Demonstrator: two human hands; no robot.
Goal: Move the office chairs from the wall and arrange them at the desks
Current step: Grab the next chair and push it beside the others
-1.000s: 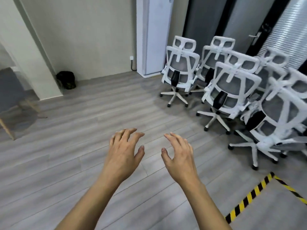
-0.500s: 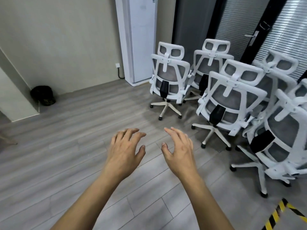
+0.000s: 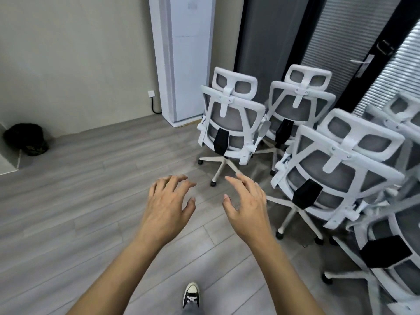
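Observation:
Several white office chairs with grey mesh backs stand clustered on the right, their backs toward me. The leftmost chair (image 3: 229,123) is straight ahead; another chair (image 3: 300,105) stands behind it to the right, and a closer chair (image 3: 336,176) is at my right. My left hand (image 3: 168,205) and my right hand (image 3: 247,205) are stretched out in front of me with fingers spread and loosely bent, holding nothing, short of the leftmost chair's base.
A tall white standing air conditioner (image 3: 184,57) stands against the back wall left of the chairs. A dark waste bin (image 3: 27,138) sits at the far left by the wall. A dark door (image 3: 361,53) with blinds is behind the chairs. Grey wood floor (image 3: 91,201) stretches left.
I have walked closer to the chairs and the view has swung right; the chairs look larger and nearer. Both hands stay raised and empty. A shoe now shows at the bottom.

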